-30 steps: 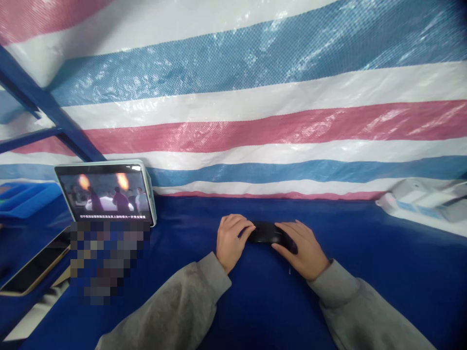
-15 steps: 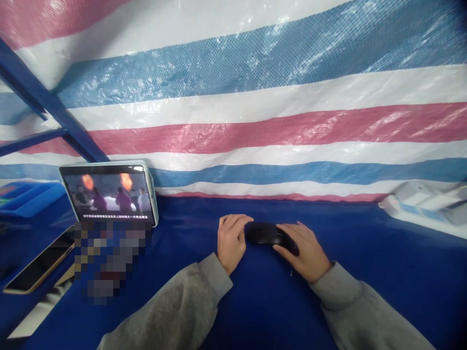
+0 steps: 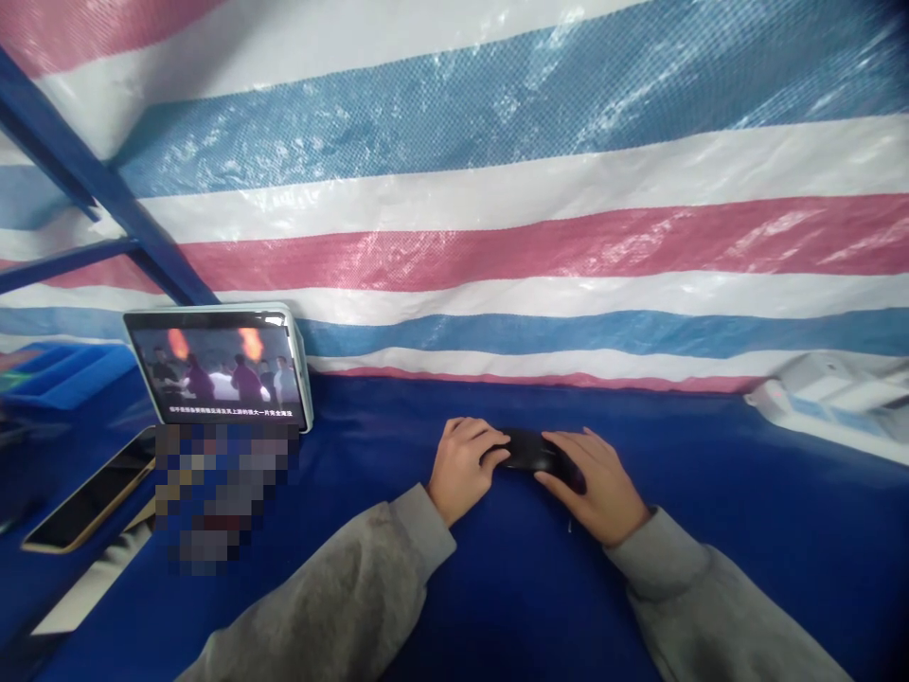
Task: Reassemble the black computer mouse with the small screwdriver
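A black computer mouse [image 3: 529, 450] with a smooth, rounded top lies sideways on the blue table, between my two hands. My left hand [image 3: 467, 471] is closed on its left end, with thumb and fingers around the tip. The other end is in my right hand [image 3: 597, 483], thumb along the near side and fingers over the far side. My palms and fingers hide both ends of the mouse. Grey sleeves cover both wrists.
On the left a tablet [image 3: 220, 369] stands propped up, playing a video. A phone [image 3: 92, 493] lies in front of it, near a pixelated patch. Behind the phone is a blue tray [image 3: 78, 374]. White boxes [image 3: 830, 393] stand at right. A striped tarp [image 3: 497, 204] hangs behind the table.
My left hand has moved right and closed on the left end of the mouse. My right hand keeps its grip. The view has shifted slightly.
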Demonstrator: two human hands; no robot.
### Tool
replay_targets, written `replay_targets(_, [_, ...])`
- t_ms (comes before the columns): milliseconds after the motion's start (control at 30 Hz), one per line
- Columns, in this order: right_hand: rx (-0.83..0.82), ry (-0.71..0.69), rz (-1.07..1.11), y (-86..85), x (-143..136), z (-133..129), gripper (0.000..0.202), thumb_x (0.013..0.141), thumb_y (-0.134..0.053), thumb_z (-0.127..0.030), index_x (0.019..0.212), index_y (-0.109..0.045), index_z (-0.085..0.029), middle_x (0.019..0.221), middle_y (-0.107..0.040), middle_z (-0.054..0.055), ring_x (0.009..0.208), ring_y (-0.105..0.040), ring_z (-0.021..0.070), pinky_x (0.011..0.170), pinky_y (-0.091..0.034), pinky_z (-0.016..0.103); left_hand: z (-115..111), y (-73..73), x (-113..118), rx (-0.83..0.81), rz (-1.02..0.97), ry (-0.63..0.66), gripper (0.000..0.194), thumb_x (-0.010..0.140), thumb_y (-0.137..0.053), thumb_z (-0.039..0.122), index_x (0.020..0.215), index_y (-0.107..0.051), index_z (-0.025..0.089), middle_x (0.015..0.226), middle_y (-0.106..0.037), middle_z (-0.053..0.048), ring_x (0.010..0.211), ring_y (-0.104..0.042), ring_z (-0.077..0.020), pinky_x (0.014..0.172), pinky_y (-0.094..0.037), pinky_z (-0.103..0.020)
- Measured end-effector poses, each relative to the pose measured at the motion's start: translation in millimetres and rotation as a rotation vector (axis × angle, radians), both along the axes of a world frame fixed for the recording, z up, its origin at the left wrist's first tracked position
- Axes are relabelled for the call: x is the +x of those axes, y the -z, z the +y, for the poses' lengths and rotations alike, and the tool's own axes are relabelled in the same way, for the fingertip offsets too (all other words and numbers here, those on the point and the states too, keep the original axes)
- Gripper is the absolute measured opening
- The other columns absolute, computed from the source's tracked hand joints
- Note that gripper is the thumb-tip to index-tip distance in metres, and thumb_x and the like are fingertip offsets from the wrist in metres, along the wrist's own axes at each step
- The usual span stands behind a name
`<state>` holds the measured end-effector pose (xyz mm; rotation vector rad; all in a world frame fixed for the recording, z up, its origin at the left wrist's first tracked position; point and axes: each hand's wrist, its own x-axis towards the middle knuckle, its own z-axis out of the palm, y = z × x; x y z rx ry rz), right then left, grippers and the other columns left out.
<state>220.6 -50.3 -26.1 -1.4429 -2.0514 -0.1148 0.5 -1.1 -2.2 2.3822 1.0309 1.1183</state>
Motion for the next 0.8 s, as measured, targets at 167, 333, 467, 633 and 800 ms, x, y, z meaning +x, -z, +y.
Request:
replay_targets(167, [-0.002,0.001,-0.003,0.0,0.1,0.0,0.046,0.088,-0.052,-0.053,0.119,-0.061,-0.020,0.113,-0.071,0.011,0.104,-0.066,0.0261,0.103,-0.043,0.053,1.2,0.8,0.7,-0.022,0.062,-0.047,0.012,0.096,-0.058,0.021,0.095,-0.069,0.023,0.095,-0.071,-0.001,0.095,-0.064,-0.0179,0.097,-0.040,-0.042])
replay_targets(333, [-0.002,0.006,-0.011,1.7,0.9,0.9,0.046,0.088,-0.052,-0.053,0.119,-0.061,-0.021,0.113,-0.071,0.011,0.104,-0.066,0.0260,0.103,-0.043,0.053,1.6,-2.1,1.2,-0.045,0.094,-0.140,0.006,0.091,-0.064,0.025,0.096,-0.069,0.025,0.101,-0.070,0.000,0.109,-0.060,-0.0210,0.112,-0.024,-0.053])
replay_targets(467, [-0.014,-0.001,-0.005,2.3,1.4,0.7,0.046,0.088,-0.052,-0.053,0.119,-0.061,-0.021,0.114,-0.070,0.011,0.105,-0.066,0.0259,0.104,-0.043,0.053,1.7,-3.7,1.1,-0.065,0.102,-0.145,0.007,0.093,-0.062,0.023,0.096,-0.068,0.025,0.102,-0.070,0.000,0.110,-0.060,-0.0199,0.112,-0.025,-0.052])
replay_targets(633, [-0.016,-0.006,-0.003,2.2,1.4,0.5,0.047,0.088,-0.052,-0.054,0.120,-0.061,-0.020,0.114,-0.070,0.012,0.107,-0.066,0.0269,0.104,-0.042,0.054,1.7,-1.0,1.5,-0.012,0.137,-0.133,0.012,0.094,-0.061,0.022,0.101,-0.068,0.026,0.105,-0.069,-0.001,0.112,-0.058,-0.0208,0.113,-0.026,-0.053])
replay_targets(800, [-0.003,-0.004,-0.007,1.8,1.6,0.9,0.047,0.089,-0.051,-0.054,0.121,-0.061,-0.021,0.114,-0.071,0.011,0.106,-0.066,0.0265,0.104,-0.042,0.054,0.6,-0.6,1.7,0.008,0.092,-0.120,0.014,0.096,-0.056,0.021,0.101,-0.068,0.025,0.102,-0.069,-0.001,0.110,-0.060,-0.0199,0.113,-0.029,-0.051])
